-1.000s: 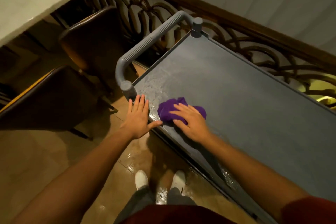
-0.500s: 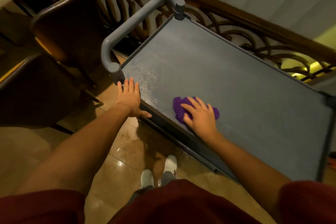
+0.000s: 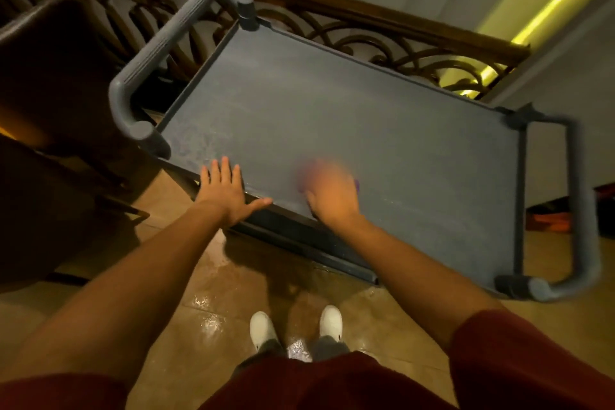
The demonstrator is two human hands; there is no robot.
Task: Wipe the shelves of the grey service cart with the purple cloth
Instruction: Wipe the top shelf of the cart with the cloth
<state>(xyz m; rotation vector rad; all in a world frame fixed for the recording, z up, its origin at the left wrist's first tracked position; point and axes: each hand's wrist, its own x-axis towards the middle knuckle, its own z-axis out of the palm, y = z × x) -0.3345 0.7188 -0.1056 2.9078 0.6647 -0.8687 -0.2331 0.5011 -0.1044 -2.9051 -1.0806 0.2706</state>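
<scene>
My left hand (image 3: 223, 194) lies flat, fingers spread, bracing the grey service cart's (image 3: 349, 130) near rim, my right hand (image 3: 331, 196) — blurred — presses the purple cloth (image 3: 356, 184) there — I'd overlap passes rightward.

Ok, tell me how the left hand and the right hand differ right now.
The left hand lies flat and sharp on the cart's near edge with fingers spread; the right hand is motion-blurred, further onto the shelf. The left hand is bare; the right hand covers the purple cloth. Both touch the top shelf.
</scene>
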